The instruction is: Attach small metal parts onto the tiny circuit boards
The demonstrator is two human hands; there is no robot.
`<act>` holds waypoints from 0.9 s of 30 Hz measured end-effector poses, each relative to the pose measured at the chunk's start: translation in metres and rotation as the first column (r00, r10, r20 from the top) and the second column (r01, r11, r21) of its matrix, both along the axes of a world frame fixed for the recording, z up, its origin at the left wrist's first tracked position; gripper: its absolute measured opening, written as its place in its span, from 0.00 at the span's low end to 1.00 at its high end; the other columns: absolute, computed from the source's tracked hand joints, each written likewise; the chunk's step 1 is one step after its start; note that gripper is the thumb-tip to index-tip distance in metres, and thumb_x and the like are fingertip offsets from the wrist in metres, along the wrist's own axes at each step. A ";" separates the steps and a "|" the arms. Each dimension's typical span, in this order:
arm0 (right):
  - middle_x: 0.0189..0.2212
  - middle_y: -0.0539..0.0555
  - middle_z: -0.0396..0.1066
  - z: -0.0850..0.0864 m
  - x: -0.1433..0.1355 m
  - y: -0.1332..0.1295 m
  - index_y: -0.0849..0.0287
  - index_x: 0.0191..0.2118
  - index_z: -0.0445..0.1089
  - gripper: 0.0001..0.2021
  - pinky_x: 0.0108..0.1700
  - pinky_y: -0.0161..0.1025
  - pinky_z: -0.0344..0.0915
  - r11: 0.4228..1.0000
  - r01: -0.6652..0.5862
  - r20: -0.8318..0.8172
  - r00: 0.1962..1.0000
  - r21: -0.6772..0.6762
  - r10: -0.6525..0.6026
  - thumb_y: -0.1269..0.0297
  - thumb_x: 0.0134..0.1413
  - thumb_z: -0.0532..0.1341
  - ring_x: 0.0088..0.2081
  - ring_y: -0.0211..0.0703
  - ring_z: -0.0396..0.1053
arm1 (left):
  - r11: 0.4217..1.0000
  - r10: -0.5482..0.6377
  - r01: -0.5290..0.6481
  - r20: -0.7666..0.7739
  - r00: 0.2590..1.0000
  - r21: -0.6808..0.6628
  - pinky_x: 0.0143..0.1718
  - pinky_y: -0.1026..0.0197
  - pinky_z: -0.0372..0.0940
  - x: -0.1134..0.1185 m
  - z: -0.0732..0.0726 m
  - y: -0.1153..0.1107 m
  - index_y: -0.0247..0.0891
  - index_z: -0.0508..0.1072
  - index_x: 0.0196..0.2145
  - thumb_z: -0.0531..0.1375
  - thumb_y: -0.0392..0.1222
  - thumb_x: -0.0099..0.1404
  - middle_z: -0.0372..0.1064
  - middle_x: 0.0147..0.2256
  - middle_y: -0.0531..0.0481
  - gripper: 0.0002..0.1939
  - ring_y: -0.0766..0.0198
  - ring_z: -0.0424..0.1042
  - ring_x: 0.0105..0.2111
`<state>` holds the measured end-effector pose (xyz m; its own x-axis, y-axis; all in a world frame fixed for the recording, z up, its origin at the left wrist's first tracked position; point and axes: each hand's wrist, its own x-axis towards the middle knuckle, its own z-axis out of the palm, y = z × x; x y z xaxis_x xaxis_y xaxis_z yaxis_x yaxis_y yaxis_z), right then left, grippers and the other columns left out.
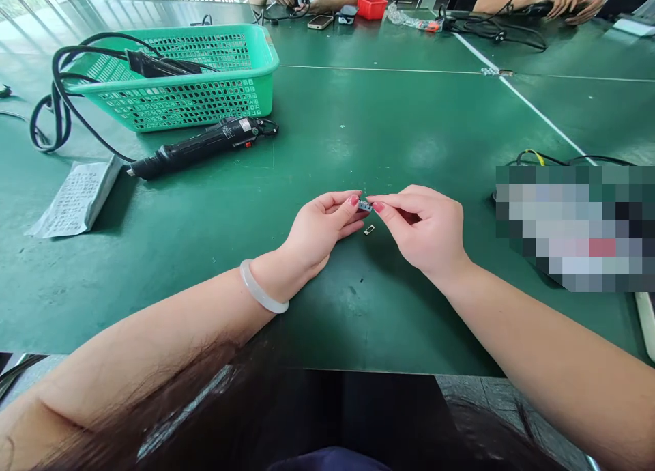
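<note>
Between my two hands is a small grey-blue part (364, 205) with light marks; its exact kind is too small to make out. My left hand (320, 229) pinches its left end between thumb and fingers. At the other end, the thumb and forefinger of my right hand (427, 229) are closed on or against it. My fingertips cover much of the part. Just below them, a tiny pale rectangular frame-like piece (369, 230) lies on the green table (327, 150), touched by neither hand.
A green basket (205, 92) holding a black cabled tool stands at back left. Before it lie a black electric screwdriver (205, 145) and a paper-wrapped packet (76, 198). A blurred-out object (573, 229) is at right. Across the table, two people handle cabled items near a red bin (372, 7).
</note>
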<state>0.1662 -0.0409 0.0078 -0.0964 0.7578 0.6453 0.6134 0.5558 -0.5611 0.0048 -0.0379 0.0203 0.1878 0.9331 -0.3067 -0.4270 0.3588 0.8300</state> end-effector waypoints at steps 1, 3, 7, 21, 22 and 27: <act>0.21 0.49 0.73 0.000 0.000 0.000 0.52 0.35 0.84 0.08 0.25 0.39 0.59 1.000 0.004 0.002 1.000 0.003 -0.004 0.69 0.59 0.65 0.24 0.37 0.64 | 1.000 0.004 -0.004 -0.003 1.000 0.003 0.56 0.55 0.69 0.000 0.000 0.000 0.33 0.76 0.37 0.61 0.33 0.69 0.78 0.35 0.49 0.04 0.69 0.77 0.37; 0.22 0.50 0.74 0.001 0.001 0.000 0.53 0.35 0.84 0.08 0.26 0.39 0.60 1.000 0.006 0.012 1.000 0.000 -0.006 0.69 0.59 0.65 0.24 0.37 0.65 | 1.000 0.009 -0.009 -0.006 1.000 0.010 0.56 0.55 0.68 0.000 -0.001 0.000 0.33 0.76 0.37 0.62 0.34 0.69 0.77 0.34 0.50 0.03 0.69 0.77 0.37; 0.22 0.49 0.74 0.000 0.001 0.000 0.53 0.35 0.83 0.08 0.26 0.39 0.60 1.000 0.007 0.034 0.999 0.007 -0.007 0.69 0.59 0.65 0.24 0.37 0.65 | 1.000 0.004 -0.004 -0.013 1.000 0.019 0.57 0.54 0.68 -0.001 -0.001 0.000 0.34 0.76 0.36 0.63 0.34 0.68 0.77 0.34 0.50 0.02 0.69 0.77 0.38; 0.26 0.51 0.77 0.002 0.001 -0.002 0.49 0.37 0.84 0.08 0.30 0.42 0.65 0.999 0.006 0.012 1.000 -0.042 -0.005 0.63 0.60 0.65 0.27 0.41 0.69 | 0.999 -0.032 0.032 0.010 0.999 0.037 0.54 0.57 0.69 -0.003 -0.004 0.002 0.34 0.76 0.35 0.64 0.36 0.68 0.78 0.33 0.50 0.03 0.69 0.78 0.35; 0.25 0.51 0.77 0.003 0.001 -0.002 0.50 0.37 0.84 0.08 0.30 0.42 0.65 0.999 0.005 0.013 1.000 -0.035 -0.005 0.63 0.60 0.65 0.27 0.40 0.69 | 0.999 -0.038 0.038 0.004 0.999 0.038 0.53 0.57 0.69 -0.003 -0.004 0.002 0.34 0.76 0.34 0.64 0.37 0.68 0.78 0.33 0.50 0.04 0.69 0.78 0.35; 0.24 0.51 0.74 0.003 0.000 -0.003 0.51 0.37 0.84 0.08 0.29 0.41 0.63 0.999 0.009 -0.021 1.000 -0.044 -0.010 0.64 0.60 0.65 0.26 0.39 0.67 | 0.997 -0.060 0.062 -0.031 0.998 0.048 0.52 0.58 0.70 -0.003 -0.003 0.001 0.34 0.75 0.33 0.65 0.39 0.67 0.78 0.34 0.49 0.07 0.68 0.78 0.37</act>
